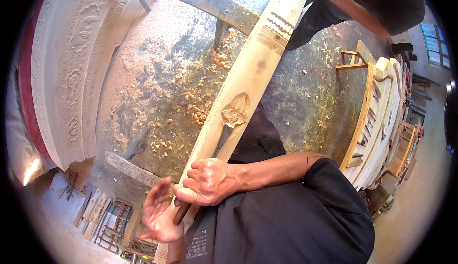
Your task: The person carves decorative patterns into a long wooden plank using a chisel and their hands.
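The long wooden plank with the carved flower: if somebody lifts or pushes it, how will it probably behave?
The plank looks thick and straight, so probably stiff, not floppy. It is long, so likely heavy and awkward at one end. The right hand grips a chisel against it beside the open left hand; its flat faces should not roll, though the carved flower may chip.

No packages, signs or screens show anywhere; the one label-like thing is a small pale printed patch (196,245) on the dark garment at the lower edge, roughly rectangular, light grey on black, lying just below the hands and slightly tilted.
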Available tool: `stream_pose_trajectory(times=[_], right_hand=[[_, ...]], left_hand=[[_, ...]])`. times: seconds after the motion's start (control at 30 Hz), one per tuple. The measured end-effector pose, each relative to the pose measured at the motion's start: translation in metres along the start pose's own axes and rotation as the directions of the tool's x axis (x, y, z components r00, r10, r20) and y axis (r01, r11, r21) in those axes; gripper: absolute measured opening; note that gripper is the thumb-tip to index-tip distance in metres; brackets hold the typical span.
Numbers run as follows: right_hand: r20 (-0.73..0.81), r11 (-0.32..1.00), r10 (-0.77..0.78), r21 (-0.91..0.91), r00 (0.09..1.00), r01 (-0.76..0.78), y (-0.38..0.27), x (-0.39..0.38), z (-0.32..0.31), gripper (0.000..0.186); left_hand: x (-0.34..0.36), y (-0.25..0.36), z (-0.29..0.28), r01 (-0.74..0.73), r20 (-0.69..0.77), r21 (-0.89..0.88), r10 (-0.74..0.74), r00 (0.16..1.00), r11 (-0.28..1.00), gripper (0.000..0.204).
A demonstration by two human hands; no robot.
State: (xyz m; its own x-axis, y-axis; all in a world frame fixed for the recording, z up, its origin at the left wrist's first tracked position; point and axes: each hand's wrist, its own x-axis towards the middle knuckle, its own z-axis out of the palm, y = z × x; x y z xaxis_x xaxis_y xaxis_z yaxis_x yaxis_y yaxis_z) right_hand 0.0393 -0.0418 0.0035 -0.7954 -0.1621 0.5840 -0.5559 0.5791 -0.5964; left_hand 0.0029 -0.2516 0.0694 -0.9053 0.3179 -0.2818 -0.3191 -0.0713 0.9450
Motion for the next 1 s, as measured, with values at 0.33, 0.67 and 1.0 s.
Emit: stream_pose_trajectory(times=[0.33, 0.67, 1.0], right_hand=[[-0.021, 1.0, 0.009, 0.009, 1.0, -0.009, 0.0, 0.0, 0.0, 0.03], [-0.081, 0.998, 0.056, 0.03, 0.995, -0.054, 0.002, 0.004, -0.004, 0.028], [-0.11, 0.996, 0.09, 0.019, 0.99, -0.088, 0.001, 0.009, 0.006, 0.019]], left_hand=[[0.004, 0.004, 0.0, 0.04, 0.159, -0.065, -0.029, 0.987, 0.997, 0.133], [0.008, 0.001, 0.0, -0.009, 0.215, -0.023, 0.014, 0.976, 1.0, 0.13], [0.022, 0.013, -0.016, -0.078, 0.088, 0.031, 0.075, 0.993, 0.996, 0.125]])
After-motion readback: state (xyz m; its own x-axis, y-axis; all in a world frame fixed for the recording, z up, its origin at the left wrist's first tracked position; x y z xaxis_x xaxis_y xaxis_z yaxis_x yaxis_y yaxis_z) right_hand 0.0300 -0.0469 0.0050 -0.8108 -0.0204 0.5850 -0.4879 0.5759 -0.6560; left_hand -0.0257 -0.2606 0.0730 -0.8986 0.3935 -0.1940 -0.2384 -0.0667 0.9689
